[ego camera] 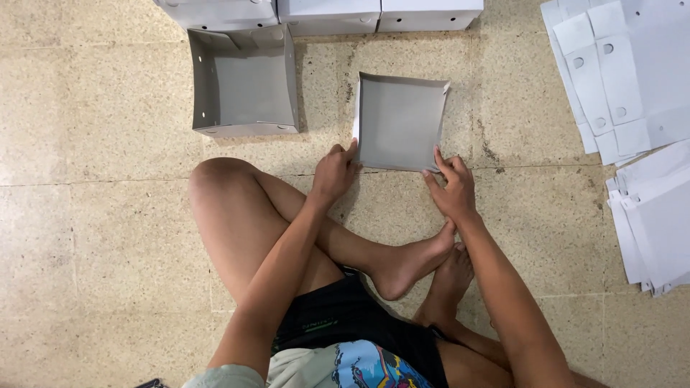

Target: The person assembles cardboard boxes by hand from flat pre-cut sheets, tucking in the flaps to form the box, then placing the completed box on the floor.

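Note:
A grey cardboard box tray (399,121), partly folded with its sides turned up, lies on the floor in front of my crossed legs. My left hand (333,172) grips its near left corner with the thumb along the edge. At the near right corner, my right hand (451,187) pinches the tray's edge between its fingers. Both hands rest low against the floor.
A finished open grey box (244,82) with small holes stands at the left behind the tray. Closed white boxes (327,13) line the top edge. Stacks of flat white cardboard blanks (632,86) lie at the right. The tiled floor (93,215) stretches left.

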